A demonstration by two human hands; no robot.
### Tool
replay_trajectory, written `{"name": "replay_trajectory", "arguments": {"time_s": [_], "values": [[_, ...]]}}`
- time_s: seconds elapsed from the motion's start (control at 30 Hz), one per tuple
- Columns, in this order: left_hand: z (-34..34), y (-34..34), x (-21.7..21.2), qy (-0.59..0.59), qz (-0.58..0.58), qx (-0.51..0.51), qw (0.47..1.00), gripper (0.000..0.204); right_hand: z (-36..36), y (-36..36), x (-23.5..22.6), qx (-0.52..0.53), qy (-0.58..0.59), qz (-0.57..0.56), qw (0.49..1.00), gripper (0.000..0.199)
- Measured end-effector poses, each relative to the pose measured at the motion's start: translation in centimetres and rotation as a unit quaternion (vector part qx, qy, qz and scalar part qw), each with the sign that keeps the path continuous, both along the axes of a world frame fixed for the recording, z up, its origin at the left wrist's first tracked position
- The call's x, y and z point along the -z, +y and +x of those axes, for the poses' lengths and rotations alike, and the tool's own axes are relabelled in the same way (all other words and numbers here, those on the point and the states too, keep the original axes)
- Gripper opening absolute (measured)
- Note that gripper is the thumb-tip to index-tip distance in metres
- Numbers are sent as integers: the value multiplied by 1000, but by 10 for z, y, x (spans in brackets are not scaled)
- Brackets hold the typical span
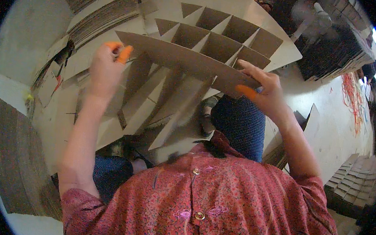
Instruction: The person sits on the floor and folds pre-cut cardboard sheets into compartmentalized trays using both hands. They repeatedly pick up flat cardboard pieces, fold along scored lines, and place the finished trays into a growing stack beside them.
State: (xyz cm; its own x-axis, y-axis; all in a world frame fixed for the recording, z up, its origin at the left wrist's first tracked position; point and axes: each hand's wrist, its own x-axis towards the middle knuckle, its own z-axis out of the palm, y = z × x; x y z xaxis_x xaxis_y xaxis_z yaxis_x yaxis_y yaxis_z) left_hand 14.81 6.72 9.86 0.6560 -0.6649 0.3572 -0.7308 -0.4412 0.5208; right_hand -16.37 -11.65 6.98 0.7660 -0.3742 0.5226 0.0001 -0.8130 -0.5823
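A long brown cardboard strip [180, 56] stands across a cardboard divider grid [221, 46] with several square cells. My right hand [264, 86] pinches the strip's right end, with an orange-covered thumb on the near face and fingers over the top edge. At the strip's left end is my left hand [105, 65], its fingers curled in and orange covers on the tips. Whether anything sits between those fingertips is hidden. More upright strips [154, 92] of the divider run from the long strip toward me, slightly blurred.
Stacked flat cardboard sheets [103, 14] lie at the far left, with another stack [19, 156] at near left. Dark cardboard piles [336, 54] stand at far right beside red strings [352, 103]. Folded dividers [354, 181] are at right. My knee [241, 122] is close below the strip.
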Motion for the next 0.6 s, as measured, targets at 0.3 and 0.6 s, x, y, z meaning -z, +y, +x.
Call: {"name": "replay_trajectory", "arguments": {"time_s": [0.3,0.6], "values": [[-59,-10,24,-87,235,115,961,16,2,7,-15,-53,160,-8,986,58],[-61,-17,24,-116,212,109,964,15,9,18,-23,-25,191,0,981,60]]}}
